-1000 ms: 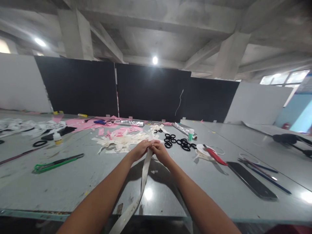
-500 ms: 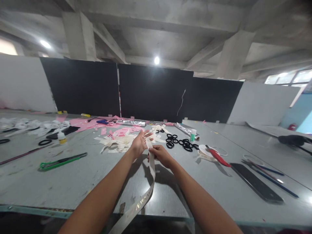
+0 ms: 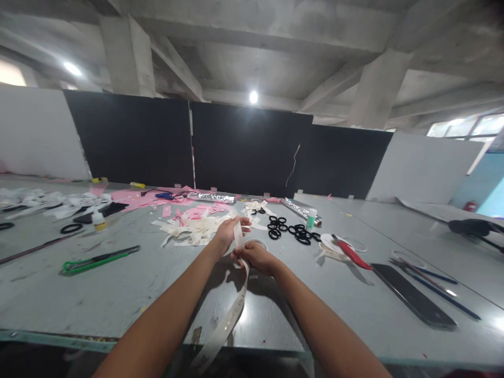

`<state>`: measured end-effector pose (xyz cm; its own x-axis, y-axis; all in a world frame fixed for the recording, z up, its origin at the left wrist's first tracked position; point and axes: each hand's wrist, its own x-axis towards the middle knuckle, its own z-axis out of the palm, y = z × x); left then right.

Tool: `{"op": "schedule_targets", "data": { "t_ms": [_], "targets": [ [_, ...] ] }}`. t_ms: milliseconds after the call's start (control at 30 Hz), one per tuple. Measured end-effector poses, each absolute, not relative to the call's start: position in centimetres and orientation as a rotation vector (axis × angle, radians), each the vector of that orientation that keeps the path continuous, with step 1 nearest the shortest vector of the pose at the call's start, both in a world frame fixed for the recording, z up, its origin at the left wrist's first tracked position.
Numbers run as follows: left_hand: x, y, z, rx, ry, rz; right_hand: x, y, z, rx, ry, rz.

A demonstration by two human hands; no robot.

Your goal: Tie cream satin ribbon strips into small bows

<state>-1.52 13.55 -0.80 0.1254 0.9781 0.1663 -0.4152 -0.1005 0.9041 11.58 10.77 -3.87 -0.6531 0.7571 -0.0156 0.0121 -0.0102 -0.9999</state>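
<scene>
A cream ribbon (image 3: 227,321) with shiny printed lettering runs up from the table's front edge to my hands. Its upper part lies across my left hand (image 3: 228,232), whose fingers point right and are drawn together on the ribbon. Lower and to the right, my right hand (image 3: 255,256) pinches the same strip between thumb and fingers. Just behind my right knuckles part of a white ring (image 3: 258,243) shows, the rest hidden by the hand. A pile of cream ribbon pieces (image 3: 192,233) lies beyond my left hand.
Black rings (image 3: 303,233) and a small green-labelled bottle (image 3: 311,218) lie at back right. Further right are a red-handled tool (image 3: 354,255), a black slab (image 3: 413,295) and scissors (image 3: 433,281). A green cutter (image 3: 100,261) lies left, before a glue bottle (image 3: 98,220).
The fingers of my left hand, spread before, have drawn together and turned right. My right hand has shifted slightly down with the ribbon, whose hanging part has swung right. The white ring now shows.
</scene>
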Motion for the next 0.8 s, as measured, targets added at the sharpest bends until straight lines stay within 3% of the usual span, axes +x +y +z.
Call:
{"op": "schedule_targets", "data": {
  "t_ms": [333, 533, 667, 800],
  "targets": [
    [-6.6, 15.7, 0.0, 0.523, 0.757, 1.702, 14.2, 10.3, -1.3, -0.738, -2.003, 2.073],
    [-9.1, 17.0, -1.1, 0.421, 1.038, 1.809, 17.4, 10.6, 0.6, -0.806, -2.014, 2.052],
    [-7.2, 14.9, 0.9, 1.164, 1.211, 2.117, 18.6, 10.9, 1.1, -0.857, -1.863, 1.918],
    [-2.8, 10.8, 2.3, 2.133, 0.781, 1.531, 18.9, 11.2, 0.9, -0.799, -1.693, 1.902]
  ]
}}
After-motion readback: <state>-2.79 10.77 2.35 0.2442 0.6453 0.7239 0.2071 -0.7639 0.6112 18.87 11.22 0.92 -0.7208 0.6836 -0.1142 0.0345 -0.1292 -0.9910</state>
